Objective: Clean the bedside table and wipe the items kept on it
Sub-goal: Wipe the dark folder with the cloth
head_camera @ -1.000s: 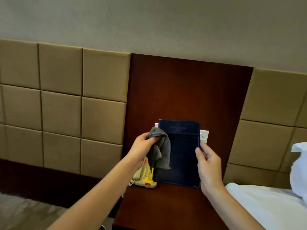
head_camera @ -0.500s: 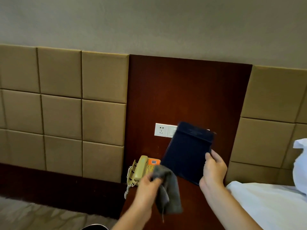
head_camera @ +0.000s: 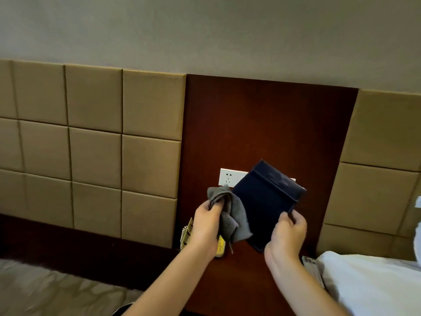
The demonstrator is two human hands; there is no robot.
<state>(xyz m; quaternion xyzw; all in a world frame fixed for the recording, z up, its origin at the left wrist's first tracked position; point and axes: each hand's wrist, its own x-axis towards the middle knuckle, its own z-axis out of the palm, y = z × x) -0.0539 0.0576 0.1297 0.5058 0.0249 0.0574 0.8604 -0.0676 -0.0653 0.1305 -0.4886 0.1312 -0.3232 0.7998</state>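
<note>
Left hand gripping grey cloth, right hand holding navy folder (tilted)

The cloth hangs left of the folder (tilted), both above the bedside table.

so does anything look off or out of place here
Nothing looks spilled or broken. The dark blue folder is askew only because the right hand holds it up. One oddity: what looks like a remote lies at the right edge of the bedside table, against the white bedding.
</note>
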